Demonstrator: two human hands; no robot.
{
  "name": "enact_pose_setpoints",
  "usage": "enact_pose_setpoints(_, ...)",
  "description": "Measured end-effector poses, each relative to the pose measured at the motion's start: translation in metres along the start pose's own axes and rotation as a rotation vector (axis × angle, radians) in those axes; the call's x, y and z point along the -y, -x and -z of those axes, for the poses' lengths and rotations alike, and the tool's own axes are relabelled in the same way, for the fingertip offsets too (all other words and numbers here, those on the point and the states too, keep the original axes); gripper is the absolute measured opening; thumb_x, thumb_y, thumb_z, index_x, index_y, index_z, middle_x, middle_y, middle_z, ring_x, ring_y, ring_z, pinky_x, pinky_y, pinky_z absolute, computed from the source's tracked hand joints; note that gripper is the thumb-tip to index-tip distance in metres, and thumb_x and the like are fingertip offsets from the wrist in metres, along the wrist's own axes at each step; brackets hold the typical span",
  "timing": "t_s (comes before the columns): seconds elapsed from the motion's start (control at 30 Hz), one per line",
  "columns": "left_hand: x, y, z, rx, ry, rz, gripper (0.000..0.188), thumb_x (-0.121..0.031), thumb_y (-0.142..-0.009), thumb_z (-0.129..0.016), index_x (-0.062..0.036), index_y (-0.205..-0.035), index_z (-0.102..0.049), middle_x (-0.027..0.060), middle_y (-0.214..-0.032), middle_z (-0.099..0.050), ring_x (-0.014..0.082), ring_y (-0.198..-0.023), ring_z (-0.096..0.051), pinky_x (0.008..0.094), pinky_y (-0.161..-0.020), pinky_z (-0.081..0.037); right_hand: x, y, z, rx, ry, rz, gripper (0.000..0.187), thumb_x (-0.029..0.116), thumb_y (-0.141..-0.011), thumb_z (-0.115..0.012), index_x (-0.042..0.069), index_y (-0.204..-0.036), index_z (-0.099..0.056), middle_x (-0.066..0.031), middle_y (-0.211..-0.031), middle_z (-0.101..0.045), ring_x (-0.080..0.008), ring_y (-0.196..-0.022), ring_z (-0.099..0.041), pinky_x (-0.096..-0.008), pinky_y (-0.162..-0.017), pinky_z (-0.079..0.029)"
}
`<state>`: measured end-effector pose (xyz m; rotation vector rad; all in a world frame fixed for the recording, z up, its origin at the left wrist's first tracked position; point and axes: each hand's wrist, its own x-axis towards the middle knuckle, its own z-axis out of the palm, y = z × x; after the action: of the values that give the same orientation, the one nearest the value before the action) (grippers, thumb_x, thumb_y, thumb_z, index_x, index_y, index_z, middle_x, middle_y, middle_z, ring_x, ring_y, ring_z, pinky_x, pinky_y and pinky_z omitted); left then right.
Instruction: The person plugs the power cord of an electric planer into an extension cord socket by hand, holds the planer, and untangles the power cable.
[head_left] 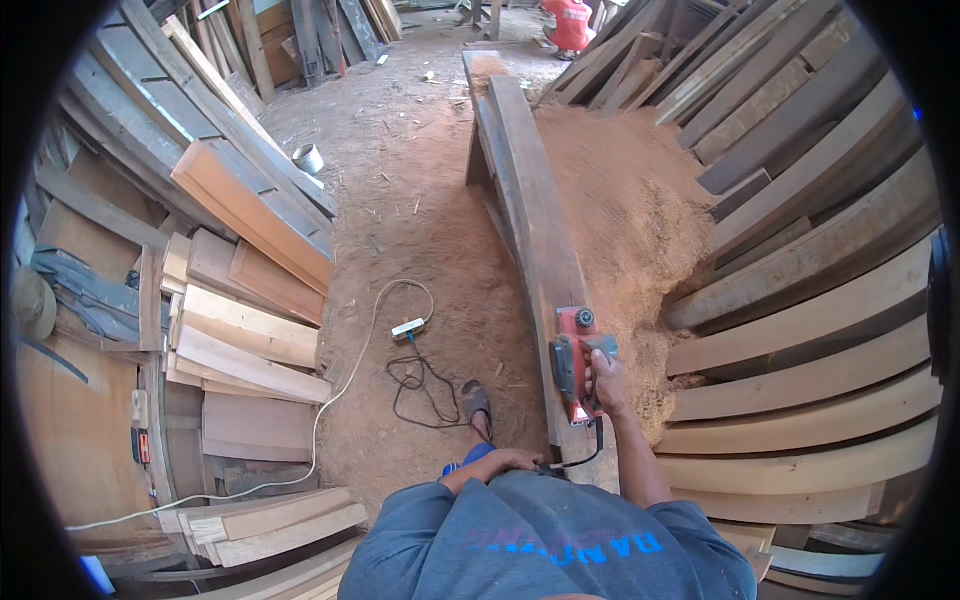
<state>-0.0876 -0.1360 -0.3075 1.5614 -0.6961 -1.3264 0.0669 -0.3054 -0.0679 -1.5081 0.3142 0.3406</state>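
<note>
Planing looks to be under way: the red and dark-grey electric hand planer (pixel 577 375) sits flat on the near end of a long wooden board (pixel 545 215). Wood shavings (pixel 640 250) spread thickly over the ground to the right, so a good deal of planing has probably been done here, though how much came off this board cannot be told. Nor do its faces show clearly how much is left; the stretch beyond the planer lies uncovered.

The board runs from the near side, by the person's waist, to the far middle, on a narrow desk (pixel 484 115) whose left edge shows beside it. It is long, narrow and thick, dull grey-brown on top, with no break visible along its length; its slight curve may come from the lens. The far end of the desk carries more reddish shavings.

The right hand (pixel 606 385) has its fingers curled around the planer's handle. The left hand (pixel 518 460) is low at the waist, just left of the board's near end; its fingers look bent, but whether they grip anything cannot be told. A black power cord (pixel 598 440) loops from the planer's near end toward the waist.
</note>
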Motion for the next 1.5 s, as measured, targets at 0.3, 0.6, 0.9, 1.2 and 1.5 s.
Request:
enact_pose_setpoints(0.3, 0.018, 0.117, 0.02, -0.522, -0.479, 0.483, 0.037, -0.027, -0.072, -0.064, -0.0091, -0.104, -0.068, 0.0211, -0.104, -0.069, 0.0389, -0.097, -0.066, 0.0496, -0.081, -0.052, -0.003, -0.009, 0.0, 0.04, 0.099, 0.017, 0.034, 0.04, -0.098, -0.054, 0.007, -0.097, -0.059, 0.0015, -0.065, -0.052, -0.0086, -0.047, -0.05, -0.024, -0.042, -0.041)
enact_pose_setpoints(0.6, 0.095, 0.154, 0.025, -0.979, -0.068, 0.515, 0.046, -0.033, -0.075, -0.066, -0.0055, -0.112, -0.067, 0.0222, -0.107, -0.069, 0.0364, -0.099, -0.067, 0.0455, -0.084, -0.052, -0.03, -0.019, 0.003, -0.12, 0.354, 0.289, 0.028, 0.034, -0.094, -0.061, 0.006, -0.1, -0.062, -0.0006, -0.068, -0.055, -0.0116, -0.052, -0.054, -0.0269, -0.046, -0.044)
enact_pose_setpoints(0.9, 0.076, 0.165, 0.173, -0.526, -0.141, 0.472, 0.032, -0.037, -0.077, -0.069, -0.0055, -0.078, -0.069, 0.0137, -0.072, -0.067, 0.0247, -0.07, -0.065, 0.0411, -0.063, -0.048, 0.004, 0.015, -0.02, -0.306, 0.552, 0.195, 0.042, 0.029, -0.085, -0.069, 0.003, -0.118, -0.064, -0.0144, -0.111, -0.067, -0.0247, -0.099, -0.064, -0.0372, -0.089, -0.049)
enact_pose_setpoints(1.2, 0.03, 0.141, 0.226, -0.517, -0.094, 0.356, 0.032, -0.038, -0.079, -0.072, -0.006, -0.081, -0.068, 0.0061, -0.071, -0.065, 0.018, -0.068, -0.059, 0.0374, -0.061, -0.047, 0.006, 0.014, -0.022, -0.354, 0.469, 0.185, 0.04, 0.025, -0.081, -0.07, 0.004, -0.115, -0.066, -0.0147, -0.112, -0.064, -0.0279, -0.102, -0.063, -0.0386, -0.091, -0.048)
enact_pose_setpoints(1.5, 0.121, 0.119, 0.234, -0.381, -0.14, 0.208, 0.048, -0.048, -0.075, -0.075, -0.0038, -0.094, -0.07, 0.0157, -0.089, -0.07, 0.028, -0.083, -0.066, 0.0403, -0.073, -0.051, 0.011, 0.016, -0.018, -0.325, 0.434, 0.167, 0.04, 0.023, -0.083, -0.07, 0.004, -0.117, -0.066, -0.0141, -0.115, -0.063, -0.0277, -0.107, -0.061, -0.0377, -0.094, -0.047)
